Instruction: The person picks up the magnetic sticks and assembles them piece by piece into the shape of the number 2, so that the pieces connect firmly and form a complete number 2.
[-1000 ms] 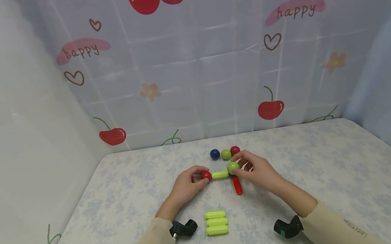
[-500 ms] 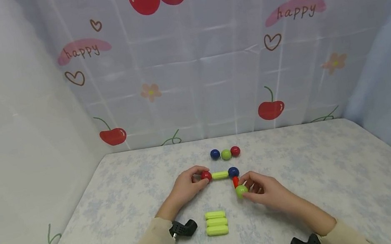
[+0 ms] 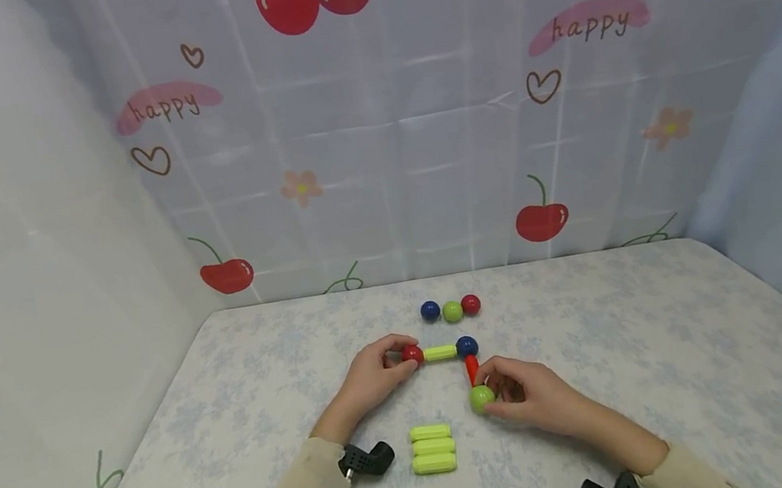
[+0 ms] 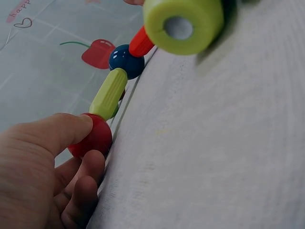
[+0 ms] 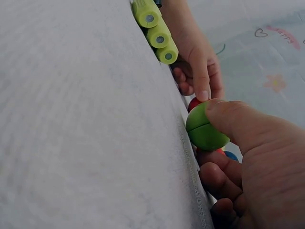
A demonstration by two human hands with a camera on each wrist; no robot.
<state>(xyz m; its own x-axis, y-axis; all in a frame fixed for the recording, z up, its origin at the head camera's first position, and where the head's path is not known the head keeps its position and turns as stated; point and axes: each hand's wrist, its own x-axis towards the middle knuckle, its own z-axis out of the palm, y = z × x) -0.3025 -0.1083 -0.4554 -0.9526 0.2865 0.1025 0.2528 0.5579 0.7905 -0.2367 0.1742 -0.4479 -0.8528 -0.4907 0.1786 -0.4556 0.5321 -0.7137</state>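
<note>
My left hand [image 3: 378,374] pinches a red ball [image 4: 95,137] between thumb and fingers. From that ball a yellow-green stick [image 3: 441,352] runs right to a blue ball [image 3: 467,346]. A red stick [image 3: 472,368] leads from the blue ball toward me. At its near end my right hand [image 3: 535,395] pinches a green ball [image 3: 482,399], thumb on one side and curled fingers on the other. The right wrist view shows this green ball [image 5: 207,128] low against the tabletop, with a dark seam round it.
Three yellow-green sticks [image 3: 432,447] lie side by side nearer to me, with round metal-coloured ends. Behind the joined pieces sit a loose blue ball [image 3: 430,311], a green ball [image 3: 452,312] and a red ball [image 3: 471,304]. A printed curtain [image 3: 384,194] hangs beyond the table's far edge.
The right hand has carried the green ball from over the blue ball toward me, to the red stick's near end. The left hand has stayed on the red ball.
</note>
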